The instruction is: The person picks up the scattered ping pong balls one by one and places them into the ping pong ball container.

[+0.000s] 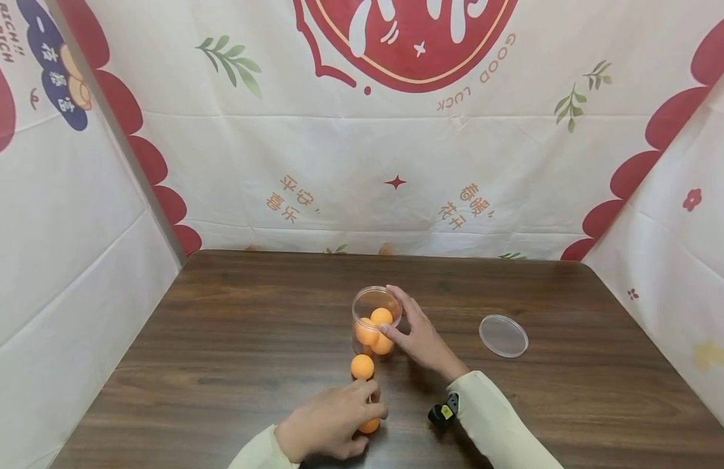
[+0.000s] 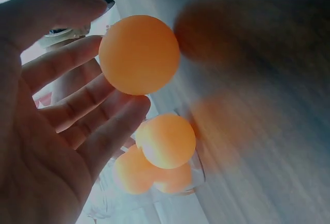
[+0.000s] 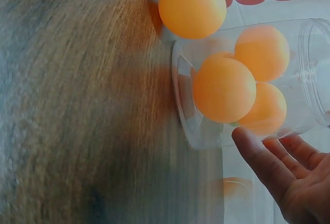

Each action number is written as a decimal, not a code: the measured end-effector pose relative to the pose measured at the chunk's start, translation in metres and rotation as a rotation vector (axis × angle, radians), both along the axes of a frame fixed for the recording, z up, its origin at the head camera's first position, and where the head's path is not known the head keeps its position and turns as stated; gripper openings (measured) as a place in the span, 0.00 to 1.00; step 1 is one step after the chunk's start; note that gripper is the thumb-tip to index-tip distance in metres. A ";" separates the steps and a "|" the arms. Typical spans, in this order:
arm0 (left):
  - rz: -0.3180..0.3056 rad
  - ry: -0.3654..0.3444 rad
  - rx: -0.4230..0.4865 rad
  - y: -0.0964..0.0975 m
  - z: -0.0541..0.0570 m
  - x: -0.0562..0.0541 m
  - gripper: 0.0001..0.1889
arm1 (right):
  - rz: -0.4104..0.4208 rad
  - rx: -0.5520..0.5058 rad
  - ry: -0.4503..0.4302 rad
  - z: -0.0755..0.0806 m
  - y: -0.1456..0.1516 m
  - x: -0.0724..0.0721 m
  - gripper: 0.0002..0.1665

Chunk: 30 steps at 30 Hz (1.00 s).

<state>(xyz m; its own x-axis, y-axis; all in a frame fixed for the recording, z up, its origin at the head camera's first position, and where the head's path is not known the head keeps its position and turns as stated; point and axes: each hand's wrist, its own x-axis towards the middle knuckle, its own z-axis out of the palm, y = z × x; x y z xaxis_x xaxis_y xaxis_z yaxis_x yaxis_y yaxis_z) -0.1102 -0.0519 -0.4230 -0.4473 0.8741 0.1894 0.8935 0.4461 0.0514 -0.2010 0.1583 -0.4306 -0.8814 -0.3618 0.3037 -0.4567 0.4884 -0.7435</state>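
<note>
A clear plastic jar (image 1: 362,306) stands uncovered on the table with three orange ping-pong balls (image 3: 224,87) showing inside. My right hand (image 1: 423,339) holds the jar from the right, thumb on its near side and fingers round the far side near the rim. Nearer to me, my left hand (image 1: 335,420) curves loosely about another ping-pong ball (image 2: 139,54) on the table. Its fingertips are at the ball, while the thumb stands apart from it. One more loose ping-pong ball (image 1: 362,367) lies between the left hand and the jar.
A round clear lid (image 1: 504,336) lies flat on the wooden table (image 1: 250,326), to the right of the jar. Printed white cloth (image 1: 350,163) hangs behind the table and along both sides. A black device (image 1: 442,412) is strapped at the right wrist.
</note>
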 end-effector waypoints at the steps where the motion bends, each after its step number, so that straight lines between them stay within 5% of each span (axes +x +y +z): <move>1: -0.006 0.001 0.005 0.000 -0.001 0.000 0.15 | -0.001 0.000 -0.001 0.000 0.000 0.000 0.42; 10: -0.022 0.040 0.001 0.004 -0.006 0.002 0.07 | -0.004 0.008 -0.003 0.000 0.000 0.000 0.42; 22: -0.016 0.032 -0.011 0.002 -0.007 -0.001 0.11 | -0.008 0.016 -0.016 0.002 0.000 0.001 0.42; 30: 0.001 0.013 -0.029 0.000 0.007 -0.005 0.12 | -0.013 0.020 -0.017 0.001 0.000 0.000 0.42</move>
<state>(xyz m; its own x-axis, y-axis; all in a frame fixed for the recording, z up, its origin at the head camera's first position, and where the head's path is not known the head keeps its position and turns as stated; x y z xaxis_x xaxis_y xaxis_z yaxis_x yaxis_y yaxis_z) -0.1154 -0.0524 -0.4162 -0.4461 0.8787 0.1701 0.8935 0.4483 0.0271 -0.2008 0.1583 -0.4292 -0.8912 -0.3561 0.2811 -0.4373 0.5095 -0.7410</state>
